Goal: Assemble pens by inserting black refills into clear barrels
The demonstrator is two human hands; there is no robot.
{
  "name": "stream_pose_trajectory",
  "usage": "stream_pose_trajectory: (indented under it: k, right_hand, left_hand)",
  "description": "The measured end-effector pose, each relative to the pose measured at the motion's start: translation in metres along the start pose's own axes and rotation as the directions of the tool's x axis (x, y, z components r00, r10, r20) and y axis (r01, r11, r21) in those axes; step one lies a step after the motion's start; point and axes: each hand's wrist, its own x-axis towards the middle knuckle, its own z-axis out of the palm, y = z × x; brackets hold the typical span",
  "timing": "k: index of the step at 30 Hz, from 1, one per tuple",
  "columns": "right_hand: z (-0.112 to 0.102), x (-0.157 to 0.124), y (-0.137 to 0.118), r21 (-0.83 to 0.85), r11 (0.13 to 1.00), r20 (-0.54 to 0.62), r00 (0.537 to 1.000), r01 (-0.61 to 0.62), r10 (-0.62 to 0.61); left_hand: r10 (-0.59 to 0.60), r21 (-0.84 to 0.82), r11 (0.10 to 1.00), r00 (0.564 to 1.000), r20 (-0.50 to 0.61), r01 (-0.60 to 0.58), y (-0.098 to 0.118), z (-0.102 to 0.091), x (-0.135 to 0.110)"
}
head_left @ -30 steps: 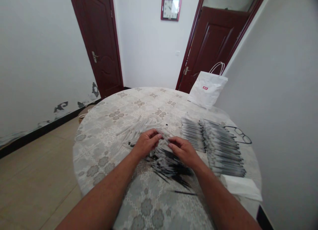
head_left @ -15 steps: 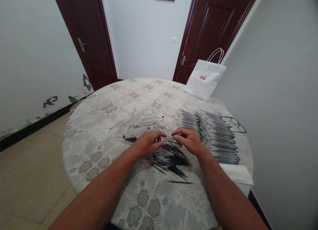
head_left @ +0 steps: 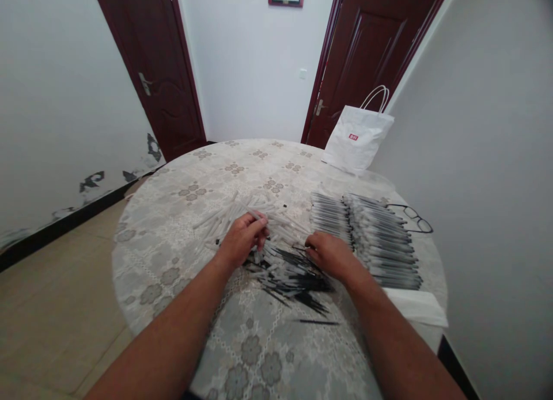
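On a round table with a patterned cloth [head_left: 194, 204], my left hand [head_left: 242, 239] is curled with its fingers pinching a pale pen barrel [head_left: 256, 216] at the edge of a loose pile of pale barrels [head_left: 228, 218]. My right hand [head_left: 330, 253] rests curled over a heap of thin black refills [head_left: 289, 276]; its fingertips touch the heap, and what they hold, if anything, is hidden. One black refill [head_left: 317, 322] lies apart near the table's front.
Two neat rows of assembled pens [head_left: 371, 236] lie right of my hands, with eyeglasses [head_left: 410, 216] beyond them. A white paper bag [head_left: 356, 138] stands at the back right. White paper [head_left: 417, 308] lies at the right edge. Two dark doors and a wall clock are behind.
My left hand moved up and left to the pale barrels and took hold of one. My right hand dropped from the pen rows onto the black refill heap.
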Motion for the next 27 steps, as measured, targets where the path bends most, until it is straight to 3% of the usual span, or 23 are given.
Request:
stream_pose_trajectory:
  k: [4,8,11,14,16,18,20,21,24,27]
  right_hand:
    - [0.006,0.002,-0.008,-0.127,0.991,0.088,0.995,-0.038,0.050]
    - [0.008,0.001,-0.008,-0.130,0.991,0.065,0.998,0.007,0.001]
    - [0.006,-0.001,-0.004,-0.003,0.998,-0.058,0.996,0.067,-0.068]
    - [0.004,-0.002,-0.006,0.273,0.948,-0.274,0.958,0.162,-0.085]
    - [0.005,-0.001,-0.014,0.551,0.810,-0.329,0.944,0.200,-0.009]
    - [0.009,0.000,-0.027,0.814,0.546,-0.282,0.957,0.199,0.072]
    - [0.014,0.001,-0.039,0.934,0.286,-0.257,0.959,0.214,0.121]
    - [0.016,0.002,-0.044,0.951,0.203,-0.268,0.951,0.235,0.152]
    - [0.020,0.003,-0.053,0.943,0.100,-0.334,0.908,0.319,0.254]
    - [0.020,0.004,-0.053,0.922,0.111,-0.386,0.858,0.370,0.338]
  left_hand:
    - [-0.047,-0.186,0.982,0.999,-0.027,0.041,-0.001,-0.001,0.002]
    - [-0.060,-0.245,0.968,0.998,-0.035,0.050,-0.002,-0.002,0.002]
    - [-0.071,-0.300,0.952,0.997,-0.040,0.055,-0.001,-0.001,0.001]
    - [-0.093,-0.351,0.933,0.995,-0.036,0.074,0.001,0.000,0.001]
    - [-0.099,-0.379,0.921,0.995,-0.016,0.085,0.002,0.002,0.000]
    - [-0.107,-0.400,0.911,0.994,0.019,0.106,0.001,0.004,-0.001]
    - [-0.124,-0.415,0.899,0.990,0.061,0.138,-0.001,0.006,-0.003]
    - [-0.134,-0.425,0.892,0.988,0.081,0.155,-0.002,0.007,-0.003]
    - [-0.157,-0.460,0.866,0.980,0.126,0.197,-0.005,0.009,-0.004]
    - [-0.158,-0.497,0.840,0.975,0.158,0.217,-0.006,0.008,-0.004]
